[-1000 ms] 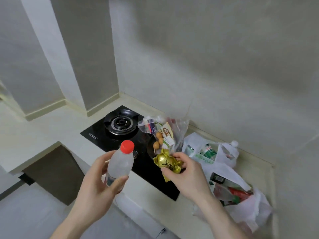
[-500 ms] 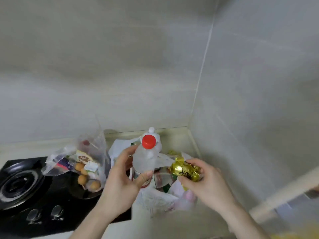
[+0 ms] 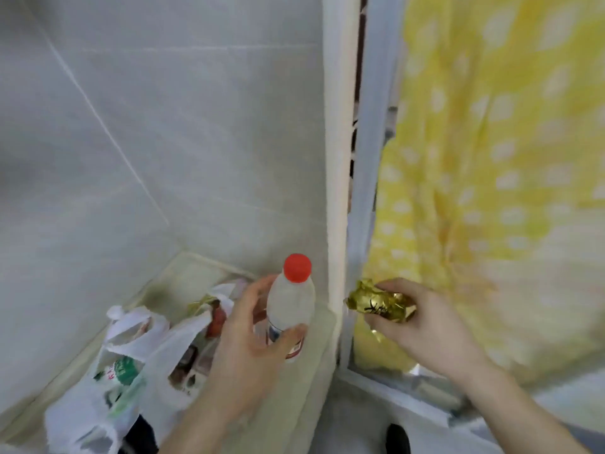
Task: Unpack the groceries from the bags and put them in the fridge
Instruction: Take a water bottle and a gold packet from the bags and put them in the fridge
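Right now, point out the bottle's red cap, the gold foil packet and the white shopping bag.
red cap [image 3: 297, 268], head view, top of cap.
gold foil packet [image 3: 379, 305], head view, crinkled middle.
white shopping bag [image 3: 131, 326], head view, knotted handle.

The bottle in the left hand is left of the foil packet in the right hand; the grocery bags lie on the counter below-left
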{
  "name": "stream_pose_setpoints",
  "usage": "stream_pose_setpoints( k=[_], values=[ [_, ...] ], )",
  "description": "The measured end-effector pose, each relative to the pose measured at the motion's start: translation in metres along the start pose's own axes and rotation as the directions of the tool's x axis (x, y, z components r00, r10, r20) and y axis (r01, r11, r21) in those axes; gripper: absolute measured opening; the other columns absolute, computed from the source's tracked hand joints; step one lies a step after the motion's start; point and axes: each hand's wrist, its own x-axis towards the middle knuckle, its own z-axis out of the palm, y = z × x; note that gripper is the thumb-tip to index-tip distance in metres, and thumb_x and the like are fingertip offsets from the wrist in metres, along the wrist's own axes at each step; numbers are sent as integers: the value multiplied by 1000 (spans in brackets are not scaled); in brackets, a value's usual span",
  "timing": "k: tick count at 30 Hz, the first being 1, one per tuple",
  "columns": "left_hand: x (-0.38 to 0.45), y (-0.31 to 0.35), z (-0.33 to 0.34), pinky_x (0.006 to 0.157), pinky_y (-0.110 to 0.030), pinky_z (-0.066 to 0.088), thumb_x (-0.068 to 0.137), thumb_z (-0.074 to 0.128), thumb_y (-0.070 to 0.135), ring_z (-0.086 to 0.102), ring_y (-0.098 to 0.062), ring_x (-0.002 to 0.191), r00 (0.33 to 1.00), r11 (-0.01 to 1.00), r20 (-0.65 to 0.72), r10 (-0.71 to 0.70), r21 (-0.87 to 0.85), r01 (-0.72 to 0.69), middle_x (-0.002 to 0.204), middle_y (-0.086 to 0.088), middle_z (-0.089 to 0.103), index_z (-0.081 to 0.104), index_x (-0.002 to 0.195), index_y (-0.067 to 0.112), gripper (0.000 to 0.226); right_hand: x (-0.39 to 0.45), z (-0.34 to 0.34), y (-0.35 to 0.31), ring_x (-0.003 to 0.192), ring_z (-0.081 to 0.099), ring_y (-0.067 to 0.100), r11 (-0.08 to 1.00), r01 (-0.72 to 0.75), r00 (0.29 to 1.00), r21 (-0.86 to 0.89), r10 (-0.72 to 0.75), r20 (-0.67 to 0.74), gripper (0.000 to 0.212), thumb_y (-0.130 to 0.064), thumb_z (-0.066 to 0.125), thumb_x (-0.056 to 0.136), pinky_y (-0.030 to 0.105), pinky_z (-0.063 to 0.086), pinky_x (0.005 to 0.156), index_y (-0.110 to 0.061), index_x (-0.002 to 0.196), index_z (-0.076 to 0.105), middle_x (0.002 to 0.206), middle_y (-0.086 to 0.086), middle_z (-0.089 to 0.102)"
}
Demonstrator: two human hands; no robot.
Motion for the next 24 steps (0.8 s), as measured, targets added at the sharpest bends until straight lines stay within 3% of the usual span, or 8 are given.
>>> stream_pose_setpoints(
  k=[2,5,10,13,15,20,24],
  values=[
    [-2,12,24,88,-16,54,77,87,13,64,5,109,994,1000,104,27,-8,-26,115,28,68,54,122,47,66,-29,-24,18,90,58,-17,998,-67,994,-5,66,-89,42,-49,87,71,6,42,70,-47,107,67,93,-35,64],
    [-7,37,66,92,-24,51,77,88,16,65,4,109,969,996,233,89,-16,-87,116,27,68,54,122,50,66,-73,-62,45,90,62,-10,988,-153,959,14,152,-238,45,-52,88,67,18,48,74,-45,107,69,91,-34,67],
    [-22,92,148,87,-23,47,77,87,21,62,12,103,901,984,394,179,-77,-162,109,35,66,51,118,59,67,-147,-132,89,93,62,-7,966,-246,867,76,254,-429,40,-53,87,67,22,52,75,-52,102,67,94,-37,66],
    [-37,124,209,88,-25,47,77,88,22,60,15,103,852,975,473,224,-110,-195,108,35,66,50,119,59,68,-197,-175,122,93,64,-3,945,-307,800,116,322,-506,41,-50,87,68,18,50,74,-44,104,70,95,-31,69],
    [-51,147,251,86,-21,46,76,88,20,61,15,102,811,965,524,262,-146,-218,106,35,67,49,113,65,70,-232,-206,144,91,64,-4,928,-352,755,121,357,-550,37,-43,89,70,10,45,71,-42,102,70,94,-32,69],
    [-86,199,352,86,-24,49,75,88,14,65,10,102,710,931,601,366,-238,-278,111,26,71,54,112,61,68,-307,-275,193,93,61,-13,880,-456,617,129,418,-666,34,-47,88,70,9,44,73,-53,95,64,97,-45,62],
    [-117,236,422,95,-33,52,77,86,11,67,1,108,558,899,706,436,-311,-309,117,21,71,56,115,57,67,-361,-310,218,93,61,-13,830,-526,478,185,468,-743,37,-47,88,69,12,46,73,-53,97,65,92,-43,62]
  ],
)
